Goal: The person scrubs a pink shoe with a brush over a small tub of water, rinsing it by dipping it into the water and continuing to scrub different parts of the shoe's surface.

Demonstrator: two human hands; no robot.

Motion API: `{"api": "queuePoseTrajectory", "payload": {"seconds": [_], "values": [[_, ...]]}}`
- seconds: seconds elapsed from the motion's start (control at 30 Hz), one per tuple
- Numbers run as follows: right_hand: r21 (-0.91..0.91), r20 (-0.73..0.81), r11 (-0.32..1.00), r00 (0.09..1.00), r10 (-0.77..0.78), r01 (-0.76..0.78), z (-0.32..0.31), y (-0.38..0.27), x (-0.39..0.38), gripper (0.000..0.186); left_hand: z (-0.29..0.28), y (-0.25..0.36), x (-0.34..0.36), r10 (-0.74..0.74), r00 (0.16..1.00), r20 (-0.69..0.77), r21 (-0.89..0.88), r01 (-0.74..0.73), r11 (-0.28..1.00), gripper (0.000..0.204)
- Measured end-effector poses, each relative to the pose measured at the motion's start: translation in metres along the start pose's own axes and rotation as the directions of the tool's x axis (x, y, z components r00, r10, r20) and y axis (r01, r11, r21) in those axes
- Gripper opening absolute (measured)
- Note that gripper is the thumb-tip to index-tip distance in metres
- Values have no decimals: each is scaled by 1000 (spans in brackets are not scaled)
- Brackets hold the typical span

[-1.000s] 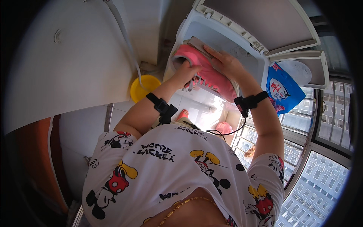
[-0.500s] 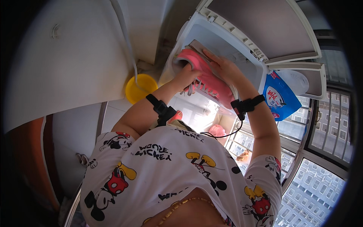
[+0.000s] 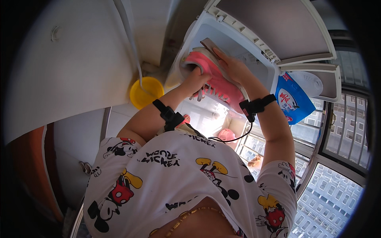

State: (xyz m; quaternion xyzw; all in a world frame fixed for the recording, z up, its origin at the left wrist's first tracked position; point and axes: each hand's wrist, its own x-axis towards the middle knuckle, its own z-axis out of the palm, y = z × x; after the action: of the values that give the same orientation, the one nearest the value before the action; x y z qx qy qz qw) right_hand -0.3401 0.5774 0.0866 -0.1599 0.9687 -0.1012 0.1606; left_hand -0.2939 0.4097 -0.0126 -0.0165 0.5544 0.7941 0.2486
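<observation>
A pink sneaker with white sole and grey laces (image 3: 222, 83) is tilted over a white plastic tub (image 3: 260, 67). My left hand (image 3: 196, 82) is closed on the sneaker, fingers partly inside its opening beside the loose laces. My right hand (image 3: 234, 69) is closed on a flat brownish bar, perhaps a brush (image 3: 207, 43), pressed along the sneaker's sole; the bar's underside is hidden.
A yellow basin (image 3: 141, 99) with a grey hose (image 3: 133, 47) stands left of the tub. A blue printed bag (image 3: 289, 105) and a round white plastic piece (image 3: 311, 83) are at the right, before barred windows (image 3: 347, 123). An open grey lid (image 3: 274, 23) rises behind.
The flat bar dipped a little toward me, then moved back up along the sole, with my right hand on it. The sneaker shifted slightly; my left hand still grips it.
</observation>
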Motion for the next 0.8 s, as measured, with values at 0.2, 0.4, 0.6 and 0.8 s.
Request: {"api": "queuePoseTrajectory", "payload": {"seconds": [0.2,0.4,0.6,0.8], "values": [[164,-120,986,993,7,13,-8,41,-41,40,0,11,-16,-16,1000,6,-35,16,999,26],[142,-220,986,968,118,-88,-24,44,-162,41,-1,1,-5,54,998,11,-3,-54,999,25],[230,-351,962,909,223,-147,32,29,-135,38,4,2,-5,74,997,-26,21,-74,997,24],[-128,-458,973,882,115,-194,63,-7,-81,39,17,13,-15,-63,998,8,-84,63,994,25]]}}
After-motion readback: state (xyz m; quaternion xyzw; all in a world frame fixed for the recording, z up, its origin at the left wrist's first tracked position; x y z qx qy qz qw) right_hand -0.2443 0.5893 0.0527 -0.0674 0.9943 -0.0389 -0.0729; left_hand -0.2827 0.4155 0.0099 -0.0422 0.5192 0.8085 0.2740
